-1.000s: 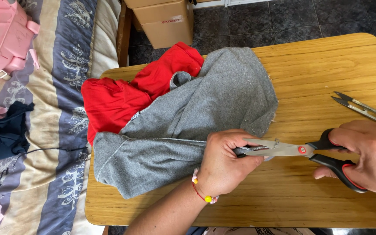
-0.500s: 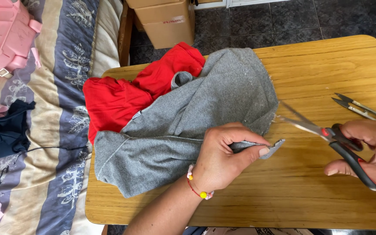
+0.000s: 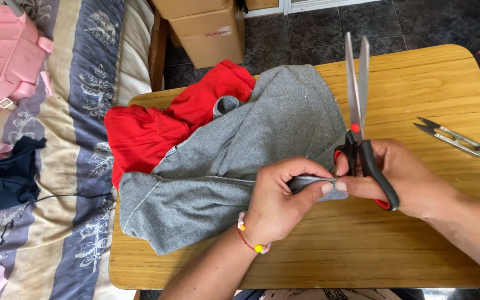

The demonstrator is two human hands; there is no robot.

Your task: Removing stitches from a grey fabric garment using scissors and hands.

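Note:
A grey garment (image 3: 234, 161) lies spread on the wooden table (image 3: 418, 83), partly over a red garment (image 3: 156, 130). My left hand (image 3: 284, 200) pinches the grey fabric's right edge between thumb and fingers. My right hand (image 3: 401, 178) holds black-and-red-handled scissors (image 3: 359, 122) with the blades pointing up and away, nearly closed. Its thumb and forefinger also pinch the same fabric edge, touching my left fingertips.
Small metal thread snips (image 3: 451, 136) lie on the table at the right. A cardboard box (image 3: 204, 30) stands on the dark tiled floor beyond the table. To the left is a striped bed cover (image 3: 73, 139) with a pink bag (image 3: 6, 53) and dark clothing (image 3: 4, 180).
The scissors were level at the fabric edge, then drew away to the right. Now their blades have swung upright and my right fingers have come back to pinch the edge.

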